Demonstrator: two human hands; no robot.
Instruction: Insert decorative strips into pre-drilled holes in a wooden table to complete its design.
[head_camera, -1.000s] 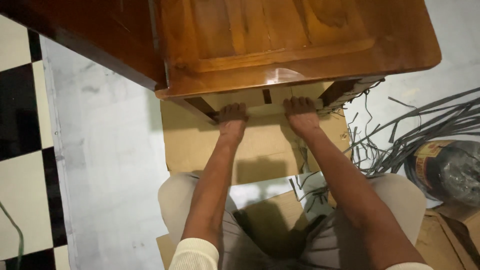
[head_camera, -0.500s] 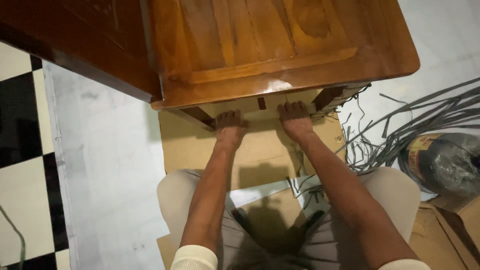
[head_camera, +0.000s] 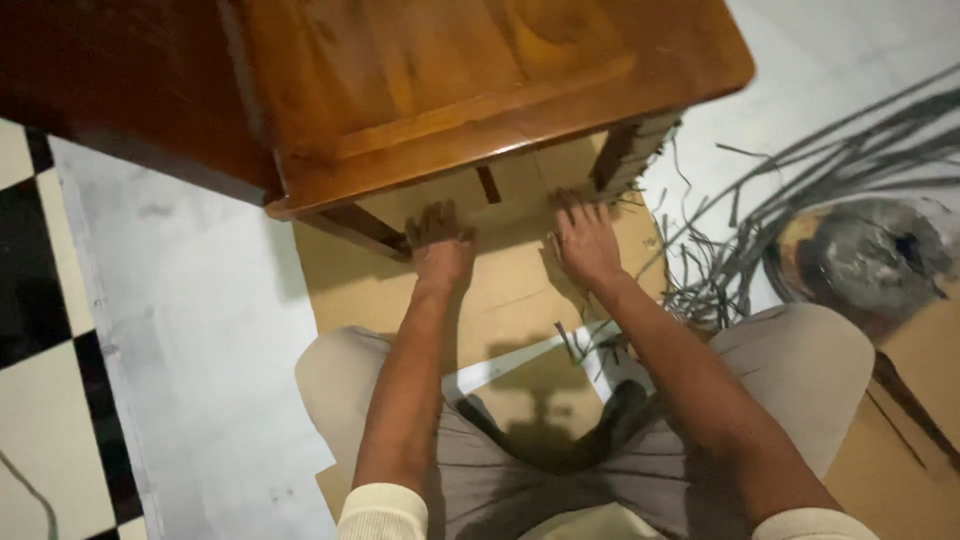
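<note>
I see left hand (head_camera: 440, 245) flat, fingers spread, on cardboard sheet (head_camera: 520, 275) | right hand (head_camera: 585, 240) likewise, grip spread | cardboard lies on floor beneath wooden table (head_camera: 450, 90) | grey strips (head_camera: 780, 210) at right

We note a glossy orange-brown wooden table (head_camera: 480, 90) over plain tan cardboard (head_camera: 500, 290). The floor (head_camera: 40, 380) shows black and cream checker tiles beside a pale grey sheet (head_camera: 190, 320). Strips (head_camera: 800, 190) are grey; trousers (head_camera: 800, 370) are beige.
</note>
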